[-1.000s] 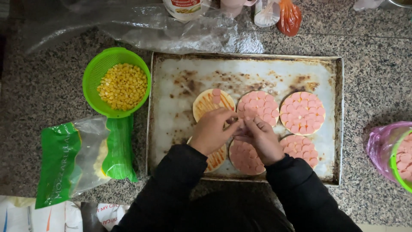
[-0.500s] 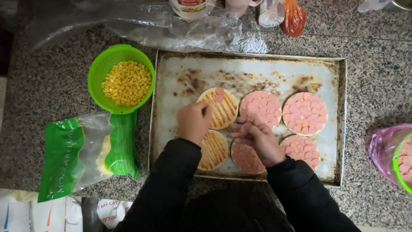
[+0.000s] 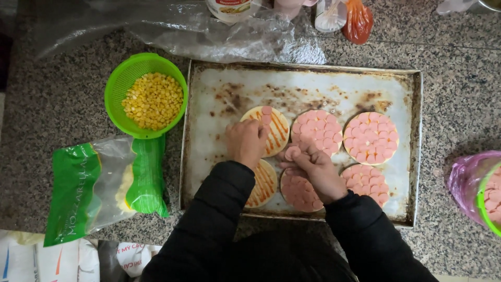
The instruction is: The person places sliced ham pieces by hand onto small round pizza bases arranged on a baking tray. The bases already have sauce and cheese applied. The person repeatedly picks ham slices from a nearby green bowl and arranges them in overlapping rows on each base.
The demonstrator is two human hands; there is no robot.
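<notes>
A worn metal baking tray (image 3: 323, 89) holds several small round pizza bases. Three of them (image 3: 370, 137) are covered with pink sausage slices; two on the left (image 3: 279, 133) show only red sauce stripes and a few slices. My left hand (image 3: 246, 142) rests on the upper sauced base, fingers curled over its left edge. My right hand (image 3: 312, 168) hovers over the lower middle base (image 3: 298, 194), pinching a few sausage slices (image 3: 291, 153) between its fingertips. Both arms wear black sleeves.
A green colander of corn kernels (image 3: 148, 96) stands left of the tray. Below it lies a green bag of shredded cheese (image 3: 99, 185). Crumpled clear plastic (image 3: 219, 34) lies behind the tray, and a bagged green bowl of sausage slices (image 3: 482, 190) stands at the right edge.
My left hand moved left, away from my right hand, onto the upper sauced base. My right hand stayed near the tray's middle with slices in its fingers.
</notes>
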